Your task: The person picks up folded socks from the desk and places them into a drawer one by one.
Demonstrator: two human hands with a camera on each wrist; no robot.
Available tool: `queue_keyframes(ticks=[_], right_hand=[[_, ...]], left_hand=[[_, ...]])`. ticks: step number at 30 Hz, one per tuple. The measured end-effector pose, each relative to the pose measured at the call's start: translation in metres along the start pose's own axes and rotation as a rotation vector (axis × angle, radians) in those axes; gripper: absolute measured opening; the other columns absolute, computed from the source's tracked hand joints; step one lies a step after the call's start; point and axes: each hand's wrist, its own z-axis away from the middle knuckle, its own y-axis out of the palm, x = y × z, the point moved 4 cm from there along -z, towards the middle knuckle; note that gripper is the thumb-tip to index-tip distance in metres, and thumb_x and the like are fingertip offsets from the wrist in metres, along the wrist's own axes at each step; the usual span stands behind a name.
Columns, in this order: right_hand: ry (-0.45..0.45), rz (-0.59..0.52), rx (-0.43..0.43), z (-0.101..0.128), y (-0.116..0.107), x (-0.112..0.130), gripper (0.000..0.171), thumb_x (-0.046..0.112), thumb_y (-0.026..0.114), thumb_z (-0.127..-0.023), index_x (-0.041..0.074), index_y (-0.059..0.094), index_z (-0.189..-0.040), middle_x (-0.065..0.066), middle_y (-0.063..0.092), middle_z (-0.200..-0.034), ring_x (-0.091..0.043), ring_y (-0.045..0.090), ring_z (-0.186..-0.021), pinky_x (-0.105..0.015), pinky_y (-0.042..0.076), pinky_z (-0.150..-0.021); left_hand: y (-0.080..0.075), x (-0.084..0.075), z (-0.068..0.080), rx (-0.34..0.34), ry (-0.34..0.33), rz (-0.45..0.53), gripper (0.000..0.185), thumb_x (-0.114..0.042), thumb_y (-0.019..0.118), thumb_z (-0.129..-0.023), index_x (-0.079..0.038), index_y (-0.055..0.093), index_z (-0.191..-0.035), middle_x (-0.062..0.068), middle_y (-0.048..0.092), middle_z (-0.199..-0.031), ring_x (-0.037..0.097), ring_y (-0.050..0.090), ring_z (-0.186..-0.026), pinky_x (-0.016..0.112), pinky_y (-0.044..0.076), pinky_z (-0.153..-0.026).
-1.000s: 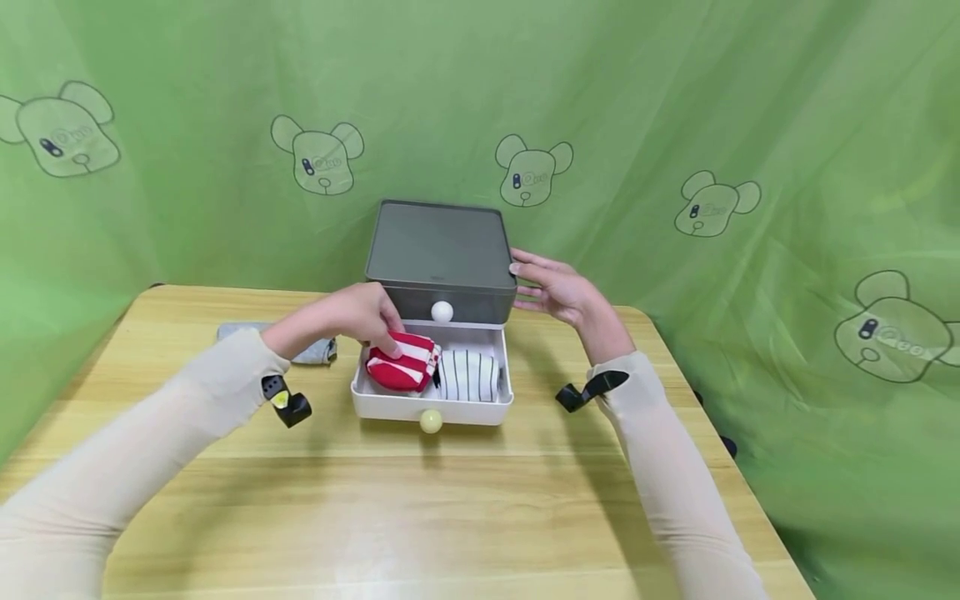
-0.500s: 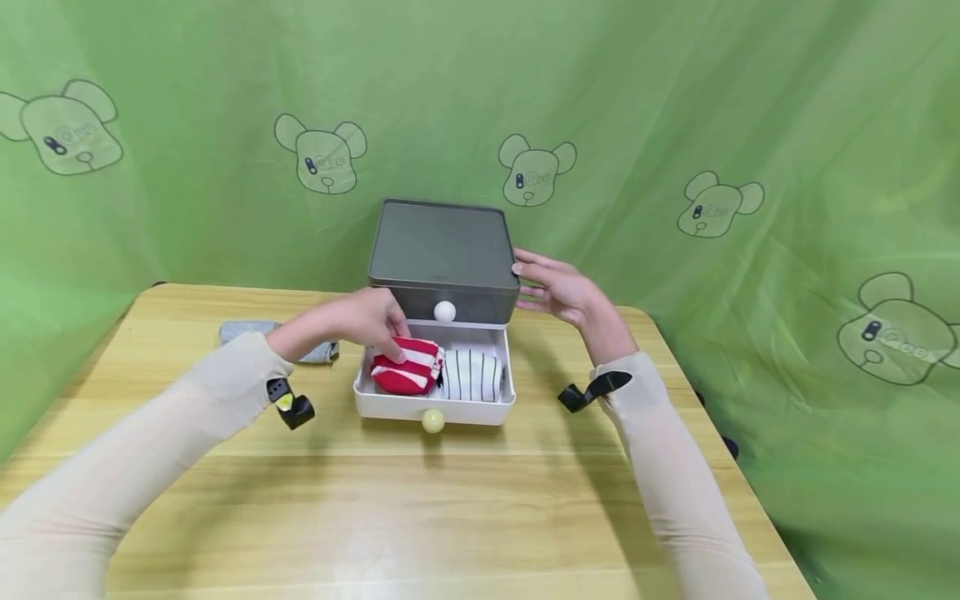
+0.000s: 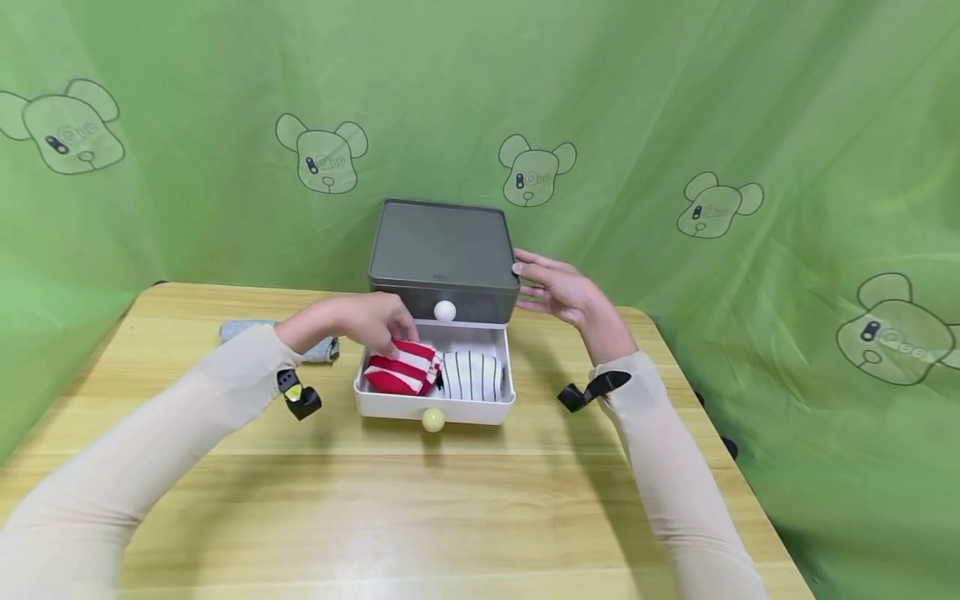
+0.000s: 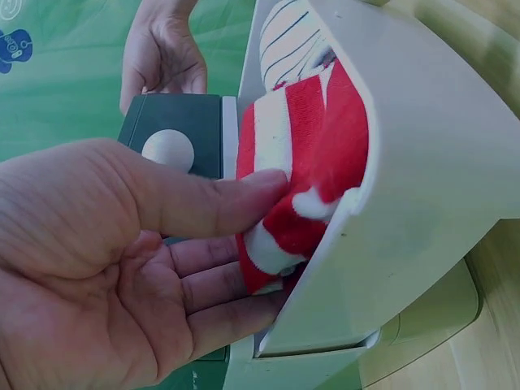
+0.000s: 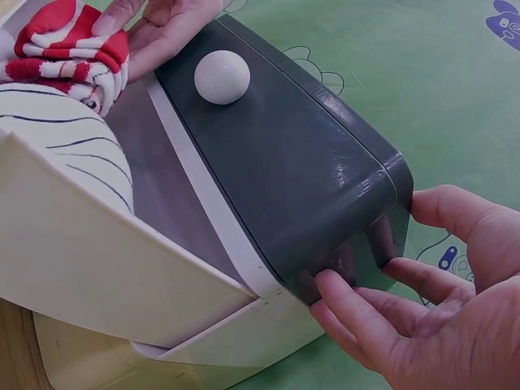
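My left hand [image 3: 378,329] reaches into the pulled-out white drawer [image 3: 431,406] and grips a red-and-white striped sock roll [image 3: 401,372] in its left half. In the left wrist view the thumb [image 4: 219,199] lies over the roll [image 4: 325,154] and the fingers curl under it. A white sock roll with thin dark stripes [image 3: 471,375] lies beside it on the right. My right hand [image 3: 528,287] rests with straight fingers against the right side of the dark grey box [image 3: 442,246] above the drawer; the fingertips [image 5: 337,292] touch its lower corner.
The box stands at the back of a wooden table [image 3: 450,517], against a green curtain. A folded grey cloth [image 3: 243,331] lies left of the box, behind my left arm. Round knobs sit on the drawer front [image 3: 432,420] and on the upper drawer [image 3: 445,312].
My left hand has pushed the red-and-white roll lower into the drawer and shifted slightly right. The right hand has stayed on the box.
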Motion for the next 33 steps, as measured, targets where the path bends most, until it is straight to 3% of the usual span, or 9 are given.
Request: queue_keyframes(ticks=[7,12,17,22,27,33], right_hand=[[-0.005,0.003,0.011,0.0,0.002,0.002,0.06,0.017,0.058,-0.104,0.021,0.034,-0.159,0.006,0.069,-0.112,-0.025,0.054,-0.125,-0.034,0.056,-0.099],[-0.005,-0.002,-0.002,0.002,0.002,0.004,0.059,0.016,0.057,-0.104,0.021,0.034,-0.159,0.005,0.068,-0.114,-0.024,0.055,-0.123,-0.03,0.059,-0.091],[0.008,-0.001,0.005,0.001,0.002,0.002,0.061,0.017,0.058,-0.104,0.022,0.033,-0.16,0.003,0.065,-0.122,-0.029,0.05,-0.132,-0.033,0.057,-0.099],[0.006,-0.003,0.01,0.0,0.002,-0.001,0.062,0.017,0.059,-0.103,0.022,0.034,-0.159,0.002,0.062,-0.127,-0.032,0.044,-0.139,-0.039,0.05,-0.11],[-0.012,0.0,0.016,-0.001,0.0,0.0,0.067,0.021,0.065,-0.1,0.021,0.034,-0.159,0.004,0.067,-0.12,-0.028,0.051,-0.131,-0.038,0.052,-0.108],[0.0,0.0,-0.003,-0.001,-0.001,0.0,0.062,0.018,0.06,-0.103,0.022,0.035,-0.159,0.006,0.069,-0.112,-0.028,0.05,-0.131,-0.043,0.046,-0.114]], left_hand=[[0.001,-0.003,-0.003,0.03,-0.028,-0.053,0.033,0.006,0.067,-0.088,0.0,0.071,-0.12,0.019,0.072,-0.12,0.034,0.066,-0.119,0.046,0.054,-0.106],[0.001,-0.001,-0.005,-0.015,-0.039,-0.074,0.033,0.004,0.068,-0.088,0.0,0.071,-0.12,0.019,0.073,-0.12,0.034,0.066,-0.118,0.044,0.055,-0.105],[0.002,0.004,-0.005,-0.057,-0.062,-0.051,0.033,0.001,0.071,-0.088,0.0,0.072,-0.12,0.018,0.074,-0.118,0.032,0.068,-0.116,0.04,0.057,-0.102],[0.0,0.003,-0.003,-0.075,-0.039,-0.028,0.032,0.002,0.073,-0.086,0.002,0.073,-0.118,0.019,0.075,-0.114,0.031,0.07,-0.112,0.037,0.059,-0.097],[-0.004,0.002,0.002,-0.099,-0.005,-0.01,0.03,0.004,0.072,-0.085,0.004,0.073,-0.114,0.02,0.076,-0.111,0.031,0.073,-0.108,0.036,0.061,-0.093],[-0.009,0.004,0.008,-0.111,0.022,0.003,0.029,0.003,0.071,-0.087,0.006,0.072,-0.116,0.02,0.076,-0.112,0.03,0.073,-0.106,0.036,0.061,-0.092]])
